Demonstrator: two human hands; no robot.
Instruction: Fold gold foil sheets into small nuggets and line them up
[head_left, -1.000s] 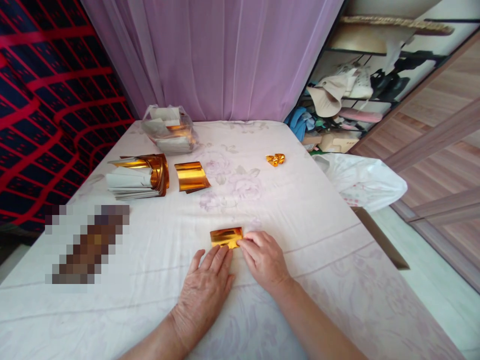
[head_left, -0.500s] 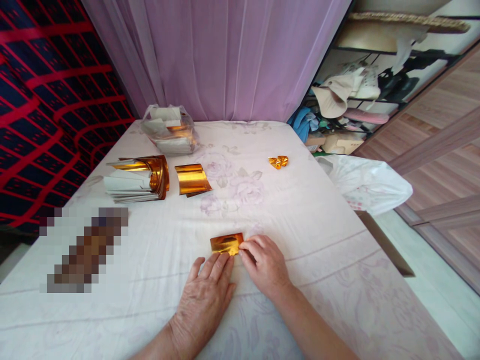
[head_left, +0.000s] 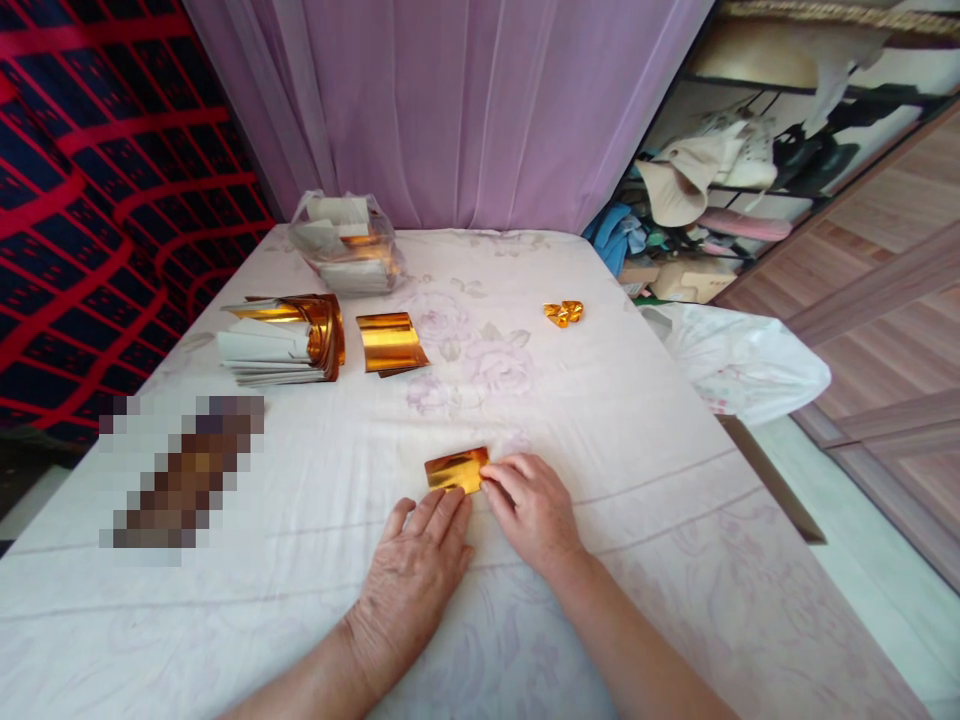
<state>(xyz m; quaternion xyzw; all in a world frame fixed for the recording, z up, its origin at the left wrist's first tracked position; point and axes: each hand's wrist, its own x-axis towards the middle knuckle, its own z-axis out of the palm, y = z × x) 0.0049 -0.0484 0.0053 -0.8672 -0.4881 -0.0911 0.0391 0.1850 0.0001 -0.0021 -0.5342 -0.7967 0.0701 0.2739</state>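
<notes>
A small sheet of gold foil paper [head_left: 456, 470] lies on the floral tablecloth in front of me. My left hand [head_left: 420, 560] rests flat, palm down, its fingertips on the sheet's near edge. At the right end of the sheet, my right hand [head_left: 531, 508] pinches the corner between thumb and index finger. Farther off lie a few loose gold sheets [head_left: 391, 343], next to a thick fanned stack of gold and white paper [head_left: 281, 340]. A folded gold foil piece [head_left: 563, 313] sits at the right of the table.
A clear plastic bag [head_left: 349, 245] of more paper stands at the back left. A pixelated item [head_left: 191, 475] lies on the left side. Beyond the table's right edge are a white plastic bag [head_left: 757, 360] and a shelf with a cap [head_left: 679, 180] and shoes. A purple curtain [head_left: 450, 110] hangs behind.
The view has shifted slightly, so the table things appear a little higher and to the right. Both hands keep nearly the same hold on the gold sheet.
</notes>
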